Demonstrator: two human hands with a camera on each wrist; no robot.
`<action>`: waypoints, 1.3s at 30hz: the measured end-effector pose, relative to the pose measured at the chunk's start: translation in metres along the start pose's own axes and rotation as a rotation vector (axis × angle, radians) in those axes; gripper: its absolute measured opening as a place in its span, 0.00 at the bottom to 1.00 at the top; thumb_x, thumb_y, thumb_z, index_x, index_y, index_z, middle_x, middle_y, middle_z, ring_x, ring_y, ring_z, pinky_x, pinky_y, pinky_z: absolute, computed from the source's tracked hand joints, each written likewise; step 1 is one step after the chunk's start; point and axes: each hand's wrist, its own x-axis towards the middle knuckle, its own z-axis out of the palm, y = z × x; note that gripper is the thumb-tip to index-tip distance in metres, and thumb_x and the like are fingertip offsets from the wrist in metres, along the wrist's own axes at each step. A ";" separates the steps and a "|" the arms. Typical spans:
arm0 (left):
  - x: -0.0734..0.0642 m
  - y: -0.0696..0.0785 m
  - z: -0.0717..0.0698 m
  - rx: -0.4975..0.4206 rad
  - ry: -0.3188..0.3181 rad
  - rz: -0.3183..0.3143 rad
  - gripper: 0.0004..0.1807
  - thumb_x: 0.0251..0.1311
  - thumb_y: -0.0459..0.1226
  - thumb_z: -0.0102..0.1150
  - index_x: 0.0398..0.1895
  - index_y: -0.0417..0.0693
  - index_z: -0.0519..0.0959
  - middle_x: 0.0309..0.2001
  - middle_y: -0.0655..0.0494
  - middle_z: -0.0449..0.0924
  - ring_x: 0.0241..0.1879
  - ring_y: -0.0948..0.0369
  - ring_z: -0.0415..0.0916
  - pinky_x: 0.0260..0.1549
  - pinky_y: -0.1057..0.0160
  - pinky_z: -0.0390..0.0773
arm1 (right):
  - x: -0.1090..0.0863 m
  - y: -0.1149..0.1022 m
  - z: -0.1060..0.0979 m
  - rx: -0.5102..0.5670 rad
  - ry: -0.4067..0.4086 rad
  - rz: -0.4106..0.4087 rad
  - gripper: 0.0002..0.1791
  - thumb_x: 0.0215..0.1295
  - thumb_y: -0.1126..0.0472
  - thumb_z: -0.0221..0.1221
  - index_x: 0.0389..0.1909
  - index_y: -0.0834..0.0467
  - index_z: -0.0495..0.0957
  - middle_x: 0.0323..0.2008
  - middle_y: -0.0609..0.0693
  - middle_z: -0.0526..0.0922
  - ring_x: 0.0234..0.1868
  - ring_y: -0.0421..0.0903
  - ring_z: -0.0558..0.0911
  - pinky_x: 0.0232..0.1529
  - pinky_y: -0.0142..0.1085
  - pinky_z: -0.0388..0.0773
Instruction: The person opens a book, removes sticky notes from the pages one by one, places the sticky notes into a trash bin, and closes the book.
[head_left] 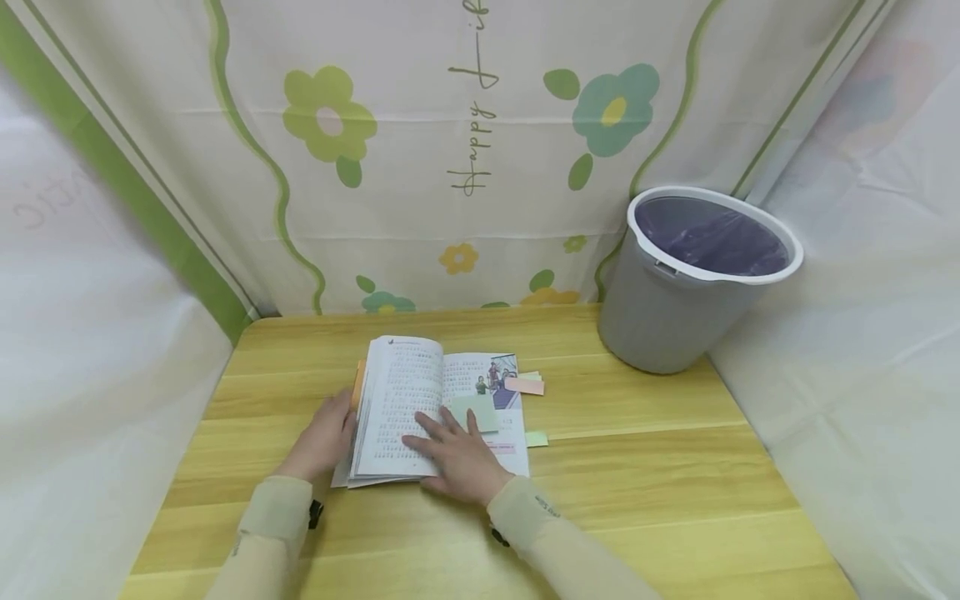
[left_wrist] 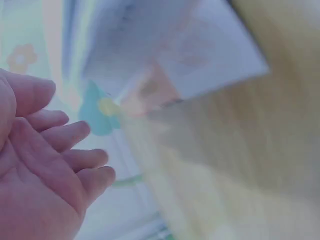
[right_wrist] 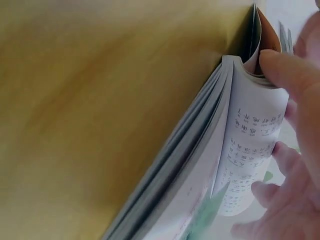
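Note:
An open book [head_left: 405,375] lies on the wooden table, printed text on its left page and a colour picture on its right. A pale green sticky note [head_left: 483,414] sits on the right page, partly under the fingers. My right hand [head_left: 467,462] rests across the lower middle of the pages, its fingers spread. Beside the book's left edge is my left hand [head_left: 326,437]; in the left wrist view its fingers are loosely bent with nothing between them. The right wrist view shows the bottom page edges [right_wrist: 200,125] and a curved page near the right thumb.
A pink tab [head_left: 525,385] and a green tab [head_left: 537,438] stick out from the book's right side. A grey bin [head_left: 667,308] with a white rim and a dark liner stands at the table's back right corner. Printed curtains [head_left: 465,217] hang around the table.

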 end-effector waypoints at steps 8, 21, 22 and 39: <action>0.015 0.026 0.004 0.005 -0.028 0.051 0.30 0.77 0.38 0.41 0.76 0.34 0.54 0.76 0.37 0.47 0.74 0.34 0.40 0.69 0.36 0.45 | -0.004 -0.003 0.002 0.032 0.053 -0.070 0.36 0.62 0.42 0.63 0.71 0.48 0.69 0.73 0.47 0.62 0.72 0.54 0.64 0.67 0.46 0.64; 0.033 0.039 0.038 0.123 -0.114 0.092 0.35 0.77 0.45 0.42 0.77 0.33 0.49 0.76 0.30 0.37 0.73 0.32 0.32 0.67 0.32 0.38 | -0.010 -0.004 0.005 -0.014 0.108 -0.086 0.32 0.63 0.46 0.65 0.67 0.52 0.73 0.70 0.50 0.68 0.67 0.53 0.71 0.61 0.43 0.72; 0.034 0.039 0.040 0.119 -0.126 0.083 0.35 0.77 0.45 0.40 0.77 0.33 0.47 0.76 0.29 0.36 0.73 0.32 0.32 0.68 0.33 0.38 | -0.011 -0.005 0.005 -0.010 0.110 -0.083 0.32 0.64 0.47 0.65 0.67 0.53 0.73 0.70 0.51 0.68 0.67 0.53 0.71 0.60 0.42 0.73; 0.034 0.048 0.058 0.098 -0.086 0.052 0.46 0.75 0.59 0.34 0.77 0.31 0.39 0.76 0.29 0.32 0.74 0.33 0.31 0.70 0.38 0.40 | -0.040 0.029 -0.021 -0.007 0.237 0.021 0.26 0.65 0.58 0.64 0.64 0.56 0.75 0.68 0.57 0.70 0.68 0.55 0.70 0.66 0.48 0.67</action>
